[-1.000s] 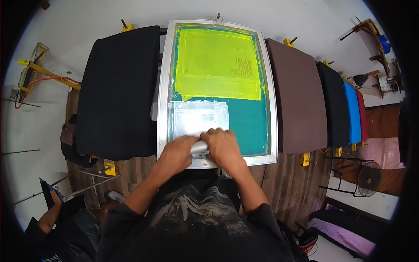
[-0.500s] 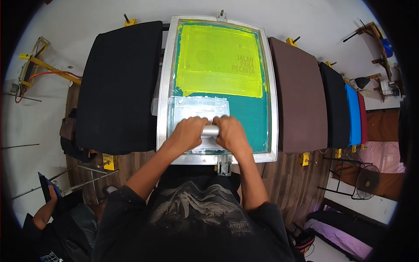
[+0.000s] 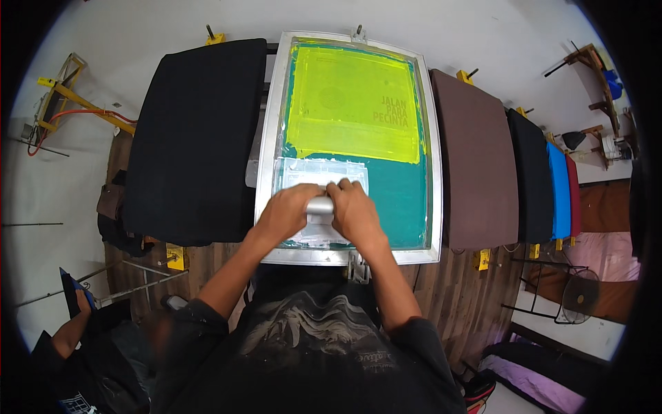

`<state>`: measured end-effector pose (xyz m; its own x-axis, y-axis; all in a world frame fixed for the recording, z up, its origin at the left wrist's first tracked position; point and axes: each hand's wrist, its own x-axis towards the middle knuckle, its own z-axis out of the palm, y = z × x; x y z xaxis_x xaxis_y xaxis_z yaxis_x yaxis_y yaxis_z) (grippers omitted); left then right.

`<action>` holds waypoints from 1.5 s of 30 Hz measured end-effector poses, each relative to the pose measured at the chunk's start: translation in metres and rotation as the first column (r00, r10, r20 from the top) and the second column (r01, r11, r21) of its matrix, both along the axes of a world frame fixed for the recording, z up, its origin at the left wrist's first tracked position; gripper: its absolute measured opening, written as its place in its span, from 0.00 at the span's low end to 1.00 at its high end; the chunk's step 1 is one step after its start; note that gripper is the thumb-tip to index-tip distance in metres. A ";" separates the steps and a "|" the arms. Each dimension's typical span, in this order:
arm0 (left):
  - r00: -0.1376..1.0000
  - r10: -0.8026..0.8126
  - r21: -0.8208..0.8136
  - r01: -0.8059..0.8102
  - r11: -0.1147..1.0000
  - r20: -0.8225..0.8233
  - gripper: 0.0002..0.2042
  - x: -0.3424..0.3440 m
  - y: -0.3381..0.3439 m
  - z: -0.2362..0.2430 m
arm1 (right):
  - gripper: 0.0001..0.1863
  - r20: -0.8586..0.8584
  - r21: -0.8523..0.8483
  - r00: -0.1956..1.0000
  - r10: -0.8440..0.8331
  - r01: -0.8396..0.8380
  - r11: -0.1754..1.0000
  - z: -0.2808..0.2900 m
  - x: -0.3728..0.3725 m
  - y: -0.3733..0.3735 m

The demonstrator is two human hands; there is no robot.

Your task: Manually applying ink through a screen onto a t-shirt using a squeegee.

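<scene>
Our left hand (image 3: 289,210) and right hand (image 3: 355,210) have moved toward 12 o'clock since a second ago, taking the grey bar (image 3: 319,205) farther from the near rim of the metal frame (image 3: 303,257). We hold the bar by both ends, fingers curled closely round it, a short middle stretch showing between our fists; some fingertips are hidden from us. It sits inside the frame, toward 7 o'clock from its centre, over a white patch (image 3: 327,168) that spreads past our knuckles.

At 3 o'clock from our right hand, bare green mesh (image 3: 400,203) leaves us open room as far as the frame's right rim. On the other side we have less: our left wrist is right by the left rim. Toward 12 o'clock, a strip of mesh separates the white patch from a yellow-green panel (image 3: 352,96).

Beyond the frame, a black board (image 3: 193,145) stands close at 9 o'clock, and a brown board (image 3: 476,165) at 3 o'clock, just beside the rim. At 6 o'clock a metal clamp (image 3: 358,268) meets the near edge, beside our right forearm.
</scene>
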<state>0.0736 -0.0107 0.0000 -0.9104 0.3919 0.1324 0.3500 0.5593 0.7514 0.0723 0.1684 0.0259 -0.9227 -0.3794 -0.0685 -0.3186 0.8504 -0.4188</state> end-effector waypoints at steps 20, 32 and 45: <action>0.998 0.056 -0.102 -0.056 0.993 -0.002 0.19 -0.005 0.006 0.008 | 0.21 -0.024 0.030 0.999 0.041 -0.041 0.999 -0.013 -0.012 0.006; 0.991 0.055 -0.177 -0.033 0.984 0.124 0.25 0.084 0.008 0.010 | 0.25 0.097 -0.030 0.995 0.039 -0.036 0.999 0.002 0.066 0.006; 0.997 0.035 -0.062 -0.031 0.998 0.066 0.22 0.017 0.017 -0.001 | 0.22 0.021 -0.043 0.997 -0.071 0.072 0.996 -0.008 0.017 0.015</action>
